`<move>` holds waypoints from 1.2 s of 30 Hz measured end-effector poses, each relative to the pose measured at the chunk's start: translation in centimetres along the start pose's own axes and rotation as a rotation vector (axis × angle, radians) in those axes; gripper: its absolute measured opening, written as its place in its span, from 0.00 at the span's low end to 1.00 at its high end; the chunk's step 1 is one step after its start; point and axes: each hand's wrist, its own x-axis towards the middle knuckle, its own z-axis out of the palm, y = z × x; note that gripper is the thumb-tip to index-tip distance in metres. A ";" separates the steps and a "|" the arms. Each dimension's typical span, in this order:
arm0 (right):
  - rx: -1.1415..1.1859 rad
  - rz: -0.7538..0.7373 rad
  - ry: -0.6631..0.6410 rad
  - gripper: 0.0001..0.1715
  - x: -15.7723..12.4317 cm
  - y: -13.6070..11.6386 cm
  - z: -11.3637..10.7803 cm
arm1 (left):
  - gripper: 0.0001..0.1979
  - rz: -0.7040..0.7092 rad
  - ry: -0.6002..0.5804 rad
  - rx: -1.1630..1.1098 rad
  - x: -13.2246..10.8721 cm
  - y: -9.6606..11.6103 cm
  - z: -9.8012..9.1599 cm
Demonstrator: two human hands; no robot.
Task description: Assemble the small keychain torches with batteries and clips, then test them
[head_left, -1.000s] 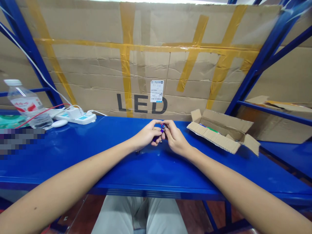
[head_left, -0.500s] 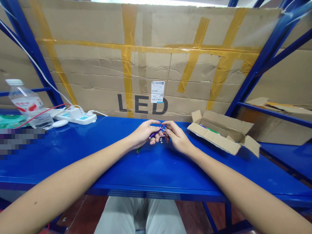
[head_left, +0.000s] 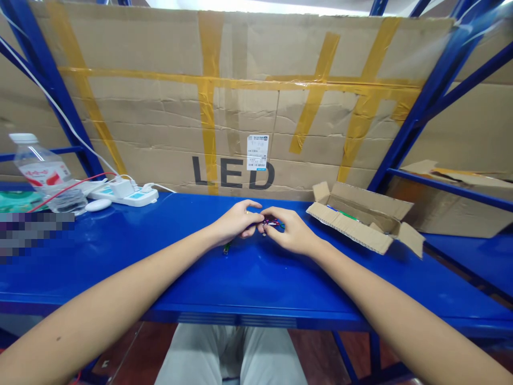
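Note:
Above the blue table my left hand [head_left: 237, 221] and my right hand [head_left: 295, 231] meet at the fingertips. Between the thumb and fingers of my right hand is a small bunch of shiny red-purple metallic pieces [head_left: 273, 222], with a bit of green-blue showing beside it. My left thumb reaches to the bunch's left end; the left index finger is stretched out above, and the other fingers curl underneath, partly hiding what they hold. A slim green piece with a silvery end [head_left: 226, 248] shows below my left hand; whether it is held or lies on the table I cannot tell.
An open cardboard box [head_left: 348, 227] with some blue and green slim things inside stands at right. On the left are a plastic bottle [head_left: 46, 174], a white power strip [head_left: 136, 195] and cables. A large taped carton [head_left: 160, 123] closes off the table's back.
The purple stick that lay along my left fingers is no longer visible there. My right hand has closed in toward the left, its fingers now around the shiny pieces. The view shifted slightly.

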 end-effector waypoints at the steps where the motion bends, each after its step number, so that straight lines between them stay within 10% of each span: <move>1: 0.002 0.009 -0.006 0.10 0.0 0.0 0.0 | 0.21 0.005 0.009 0.019 -0.1 0.1 0.0; 9: -0.071 0.155 0.074 0.07 0.2 1.0 0.0 | 0.17 -0.058 0.021 0.073 0.0 0.8 -0.7; 17: 0.174 0.337 0.117 0.11 0.3 1.4 0.0 | 0.06 0.234 -0.018 0.299 0.6 0.3 -2.9; 28: 0.543 0.324 0.019 0.18 0.4 0.8 0.0 | 0.10 0.523 0.150 0.526 0.6 -1.4 -0.8; 36: 0.427 0.415 0.070 0.18 0.6 1.8 -0.5 | 0.26 0.299 0.118 -0.305 1.5 -0.7 -2.1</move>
